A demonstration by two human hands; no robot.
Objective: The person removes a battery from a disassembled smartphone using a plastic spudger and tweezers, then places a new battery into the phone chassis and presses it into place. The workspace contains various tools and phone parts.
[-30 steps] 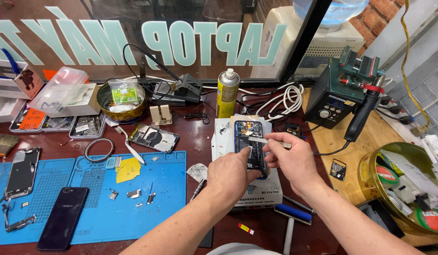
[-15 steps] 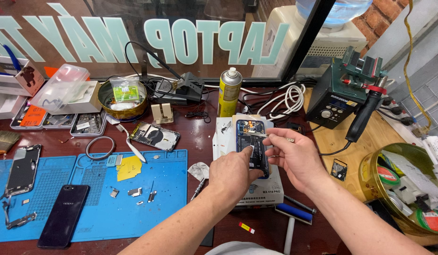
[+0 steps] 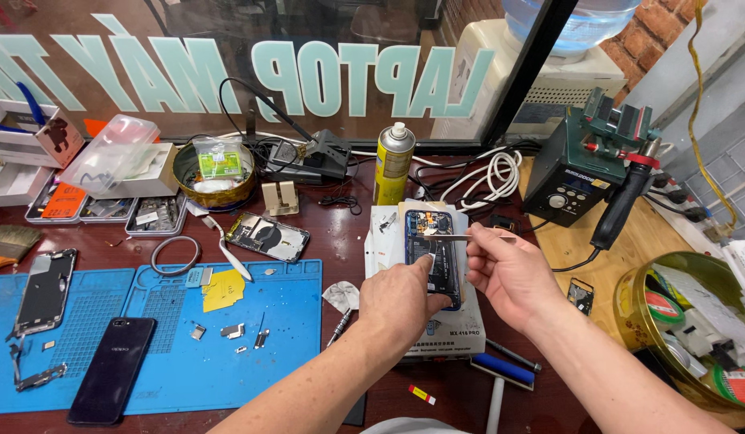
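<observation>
An opened phone [image 3: 431, 249], its back cover off and its dark blue internals exposed, is laid flat on a white heating pad [image 3: 421, 321], just right of the blue work mat [image 3: 171, 354] and in front of the yellow spray can [image 3: 394, 165]. The left hand [image 3: 401, 297] is pressed down on the lower half of the phone, the index fingertip resting on the board and the other fingers curled against the frame. A pair of metal tweezers [image 3: 461, 237] is pinched closed between thumb and fingers of the right hand [image 3: 509, 273], the tips pointed leftward over the upper part of the phone; whether anything is caught between the tips cannot be told.

The phone is judged light, stiff and thin, but fragile where it lies open: small connectors, flex ribbons and screws are easily torn or lost. It is best steadied by the metal frame edges, not the board, and parts are best lifted only with the tweezer tips.
</observation>
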